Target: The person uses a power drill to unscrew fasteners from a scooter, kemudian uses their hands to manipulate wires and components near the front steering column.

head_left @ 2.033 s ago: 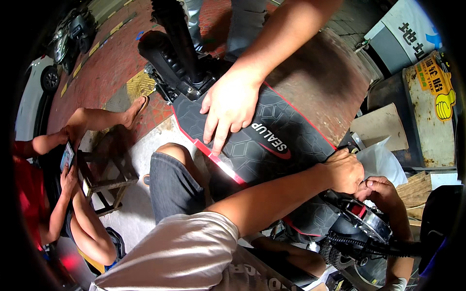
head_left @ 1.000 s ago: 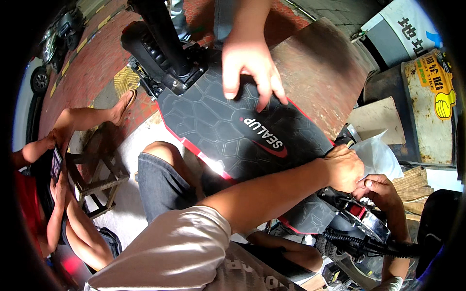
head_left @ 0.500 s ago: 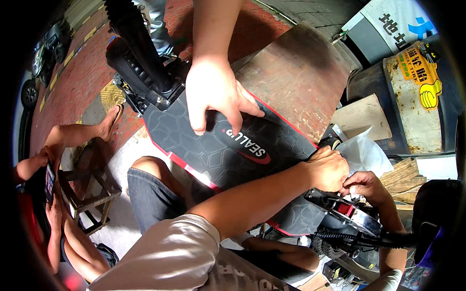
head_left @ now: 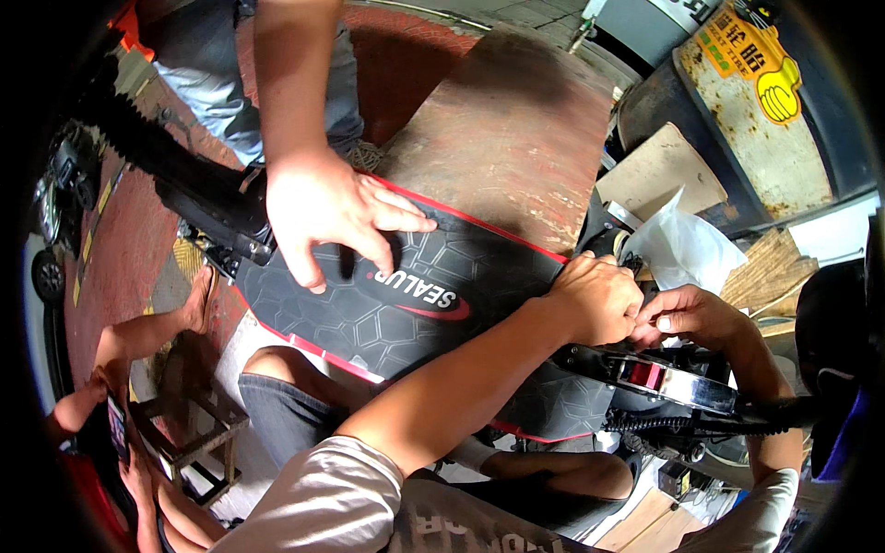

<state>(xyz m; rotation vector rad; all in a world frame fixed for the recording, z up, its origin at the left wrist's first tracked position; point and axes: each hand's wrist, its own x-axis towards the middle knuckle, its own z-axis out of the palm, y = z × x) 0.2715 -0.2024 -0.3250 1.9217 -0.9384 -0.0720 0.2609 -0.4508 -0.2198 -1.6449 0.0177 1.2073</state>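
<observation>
A scooter deck [head_left: 516,276] with a black patterned mat and red edging lies across my lap area. My left hand [head_left: 595,300] is closed in a fist at the deck's right end; what sits inside its fingers is hidden. Right beside it, my right hand [head_left: 687,318] has thumb and fingers pinched together, touching or nearly touching the left. Whatever they pinch is too small to make out. Just below both hands runs a chrome-and-black scooter bracket [head_left: 678,380] with a red part. A co-worker's hand [head_left: 327,217] lies spread on the deck's left part.
A worn wooden board [head_left: 507,129] lies beyond the deck. At the right stand a rusty drum [head_left: 756,129], a cardboard piece [head_left: 664,175] and a clear plastic bag [head_left: 687,244]. Another person sits at the left with a phone [head_left: 118,426], near a wooden stool [head_left: 198,442].
My view has shifted, so the deck and drum sit further left in the picture. Both my hands stay together at the deck's end, and the co-worker's hand still rests on the mat.
</observation>
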